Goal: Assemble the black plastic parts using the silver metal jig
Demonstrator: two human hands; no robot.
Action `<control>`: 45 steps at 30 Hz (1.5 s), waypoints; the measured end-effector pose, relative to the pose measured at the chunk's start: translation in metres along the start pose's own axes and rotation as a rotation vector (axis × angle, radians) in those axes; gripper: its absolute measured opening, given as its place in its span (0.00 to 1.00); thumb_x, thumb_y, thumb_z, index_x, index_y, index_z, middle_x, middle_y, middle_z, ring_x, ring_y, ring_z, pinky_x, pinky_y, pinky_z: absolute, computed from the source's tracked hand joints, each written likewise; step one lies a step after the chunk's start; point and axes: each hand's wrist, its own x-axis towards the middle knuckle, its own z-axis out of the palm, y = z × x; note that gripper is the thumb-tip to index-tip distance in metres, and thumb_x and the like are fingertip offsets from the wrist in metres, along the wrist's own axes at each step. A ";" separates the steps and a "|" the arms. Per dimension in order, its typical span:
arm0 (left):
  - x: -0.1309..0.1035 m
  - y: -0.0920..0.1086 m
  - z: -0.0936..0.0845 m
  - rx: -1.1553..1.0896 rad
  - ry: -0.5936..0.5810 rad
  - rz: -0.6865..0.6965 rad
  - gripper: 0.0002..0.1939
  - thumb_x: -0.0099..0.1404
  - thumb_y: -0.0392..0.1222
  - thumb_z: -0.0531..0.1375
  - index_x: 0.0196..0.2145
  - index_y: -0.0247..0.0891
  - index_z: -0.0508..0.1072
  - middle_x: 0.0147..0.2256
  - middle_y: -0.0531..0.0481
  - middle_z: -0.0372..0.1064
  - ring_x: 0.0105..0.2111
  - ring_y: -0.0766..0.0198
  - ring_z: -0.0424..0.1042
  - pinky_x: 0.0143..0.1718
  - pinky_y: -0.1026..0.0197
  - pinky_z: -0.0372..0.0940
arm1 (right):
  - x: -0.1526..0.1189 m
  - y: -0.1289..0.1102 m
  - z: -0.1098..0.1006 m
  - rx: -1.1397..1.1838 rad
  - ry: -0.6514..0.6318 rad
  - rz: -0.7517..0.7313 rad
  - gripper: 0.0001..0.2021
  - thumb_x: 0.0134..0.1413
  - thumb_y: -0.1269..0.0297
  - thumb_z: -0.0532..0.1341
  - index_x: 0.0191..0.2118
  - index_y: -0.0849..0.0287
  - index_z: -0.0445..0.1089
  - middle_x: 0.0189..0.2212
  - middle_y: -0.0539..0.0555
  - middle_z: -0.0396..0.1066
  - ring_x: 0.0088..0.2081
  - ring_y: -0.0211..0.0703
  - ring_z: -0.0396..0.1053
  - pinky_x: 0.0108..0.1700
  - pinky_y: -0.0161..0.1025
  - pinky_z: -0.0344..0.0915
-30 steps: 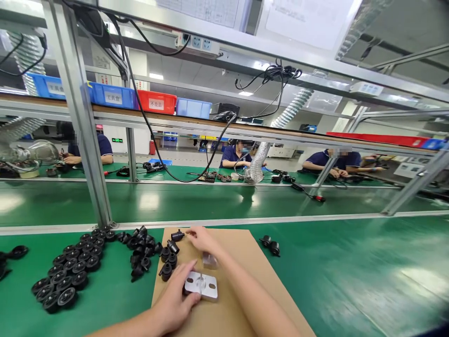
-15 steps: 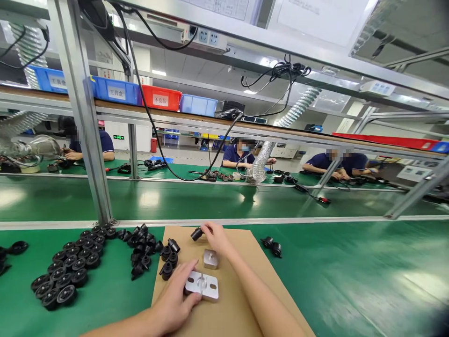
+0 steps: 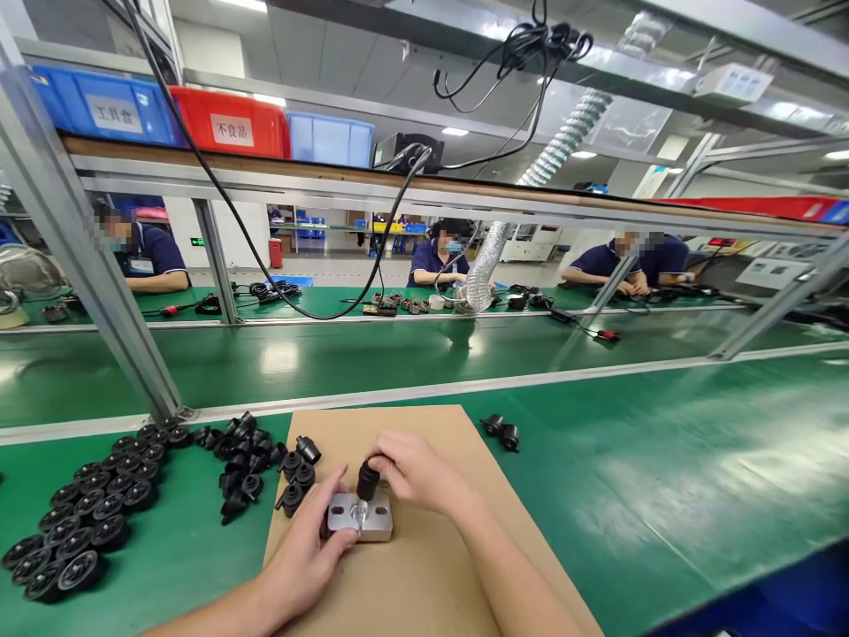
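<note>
On the cardboard sheet (image 3: 424, 566) lies a silver metal block (image 3: 378, 529) with two slots and a round recess in its middle. My left hand (image 3: 302, 540) grips the block's left end, its thumb on the near edge. A black cylindrical plastic part (image 3: 367, 482) is pinched in the fingers of my right hand (image 3: 415, 473), upright over the recess; I cannot tell whether it touches the block. Several similar black parts (image 3: 298, 473) stand beside my left fingertips.
Rows of round black caps (image 3: 93, 513) and a pile of small black parts (image 3: 242, 460) lie left on the green table (image 3: 179, 548). Two more black parts (image 3: 500, 432) sit right of the cardboard. A shelf with bins (image 3: 232, 124) and a hanging cable (image 3: 292, 310) cross ahead; co-workers sit beyond.
My right hand has brought the black part down and nearer, from the far side of the cardboard to over the metal block. The smaller metal block is now out of sight. The camera view has shifted.
</note>
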 end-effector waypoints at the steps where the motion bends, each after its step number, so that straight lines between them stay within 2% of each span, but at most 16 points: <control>1: 0.000 -0.001 -0.001 0.009 -0.003 -0.005 0.36 0.68 0.39 0.61 0.72 0.47 0.58 0.62 0.39 0.69 0.61 0.45 0.69 0.65 0.42 0.63 | 0.000 -0.003 0.001 -0.017 -0.021 -0.014 0.06 0.67 0.71 0.59 0.39 0.56 0.73 0.34 0.52 0.73 0.35 0.43 0.69 0.37 0.38 0.62; 6: 0.001 -0.001 -0.003 0.039 -0.012 -0.002 0.33 0.72 0.43 0.60 0.72 0.49 0.58 0.64 0.41 0.68 0.63 0.46 0.68 0.64 0.44 0.65 | 0.000 -0.009 0.008 -0.068 -0.084 -0.067 0.06 0.64 0.74 0.62 0.36 0.56 0.72 0.33 0.51 0.72 0.35 0.44 0.68 0.35 0.39 0.59; 12: 0.001 0.001 -0.004 0.032 -0.029 0.010 0.32 0.74 0.47 0.59 0.72 0.48 0.57 0.66 0.40 0.66 0.65 0.46 0.66 0.63 0.45 0.66 | 0.000 -0.010 0.007 -0.092 -0.103 -0.134 0.07 0.65 0.75 0.61 0.39 0.56 0.73 0.34 0.52 0.73 0.37 0.43 0.68 0.36 0.38 0.60; 20: 0.002 0.002 -0.005 0.045 -0.043 -0.010 0.32 0.75 0.49 0.58 0.73 0.46 0.56 0.66 0.39 0.65 0.65 0.45 0.66 0.64 0.42 0.64 | 0.001 -0.007 0.004 -0.024 -0.107 -0.106 0.07 0.68 0.72 0.60 0.42 0.56 0.76 0.38 0.53 0.75 0.39 0.44 0.71 0.40 0.38 0.64; 27: 0.002 0.008 -0.006 0.026 -0.056 -0.029 0.33 0.74 0.50 0.58 0.73 0.47 0.56 0.66 0.40 0.65 0.65 0.46 0.67 0.61 0.45 0.68 | 0.001 -0.007 -0.002 0.181 -0.180 -0.051 0.13 0.68 0.72 0.59 0.50 0.55 0.78 0.42 0.53 0.81 0.42 0.45 0.76 0.44 0.38 0.68; 32: 0.003 0.008 -0.006 0.021 -0.059 -0.027 0.32 0.75 0.49 0.58 0.72 0.47 0.56 0.67 0.41 0.64 0.65 0.46 0.66 0.61 0.45 0.68 | 0.000 -0.008 0.002 0.144 -0.166 -0.024 0.14 0.67 0.73 0.57 0.50 0.55 0.78 0.43 0.54 0.82 0.43 0.46 0.77 0.43 0.37 0.68; 37: 0.002 0.005 -0.006 0.034 -0.044 -0.027 0.32 0.75 0.50 0.58 0.72 0.47 0.57 0.68 0.41 0.63 0.66 0.45 0.64 0.62 0.45 0.66 | 0.000 -0.012 0.000 0.169 -0.226 -0.011 0.16 0.66 0.74 0.58 0.52 0.52 0.78 0.44 0.52 0.82 0.42 0.45 0.76 0.43 0.37 0.66; 40: 0.002 0.005 -0.006 0.014 -0.049 -0.026 0.32 0.75 0.50 0.58 0.73 0.48 0.57 0.68 0.41 0.63 0.65 0.46 0.65 0.60 0.47 0.67 | -0.001 -0.013 -0.002 0.166 -0.214 0.023 0.13 0.65 0.69 0.62 0.52 0.51 0.78 0.40 0.51 0.81 0.39 0.45 0.75 0.40 0.37 0.65; 42: 0.003 0.006 -0.006 0.004 -0.051 -0.030 0.32 0.76 0.50 0.57 0.73 0.47 0.56 0.67 0.41 0.64 0.64 0.46 0.66 0.59 0.49 0.68 | -0.001 -0.013 -0.002 0.157 -0.197 0.022 0.16 0.60 0.65 0.69 0.53 0.52 0.77 0.37 0.51 0.80 0.36 0.44 0.74 0.39 0.36 0.65; 45: 0.003 0.008 -0.007 0.010 -0.063 -0.048 0.33 0.76 0.51 0.57 0.73 0.46 0.54 0.66 0.39 0.64 0.62 0.46 0.68 0.55 0.50 0.69 | -0.001 -0.012 0.001 0.159 -0.197 -0.017 0.19 0.55 0.67 0.71 0.53 0.51 0.77 0.38 0.50 0.80 0.36 0.43 0.73 0.40 0.35 0.65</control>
